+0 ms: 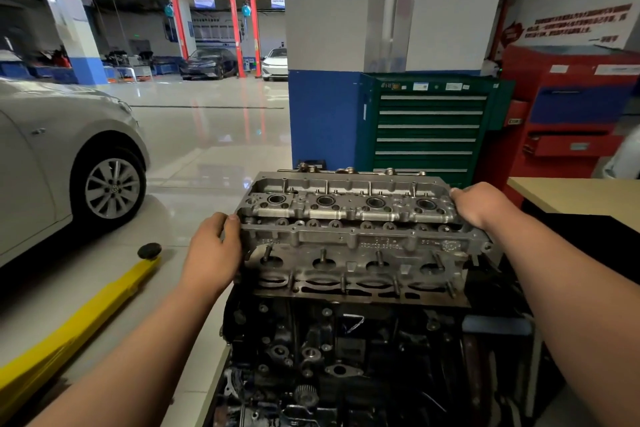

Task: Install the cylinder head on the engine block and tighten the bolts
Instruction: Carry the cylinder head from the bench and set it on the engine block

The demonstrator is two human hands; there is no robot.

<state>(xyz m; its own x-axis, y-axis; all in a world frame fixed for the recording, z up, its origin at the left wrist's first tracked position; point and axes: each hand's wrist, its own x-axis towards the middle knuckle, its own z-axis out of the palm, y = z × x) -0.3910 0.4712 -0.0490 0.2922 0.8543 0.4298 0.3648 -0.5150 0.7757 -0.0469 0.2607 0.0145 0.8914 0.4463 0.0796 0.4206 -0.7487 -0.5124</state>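
A grey aluminium cylinder head with a row of round plug wells and several studs on its near face sits on top of the dark engine block at centre. My left hand grips the head's left end, thumb on its upper edge. My right hand grips the far right end, fingers curled over the top rim. Whether the head is fully seated on the block I cannot tell. No bolts or tools show.
A silver car stands at the left, with a yellow lift arm on the floor beside me. Behind the engine are a blue-and-white pillar, a green drawer cabinet, a red cabinet and a beige table corner.
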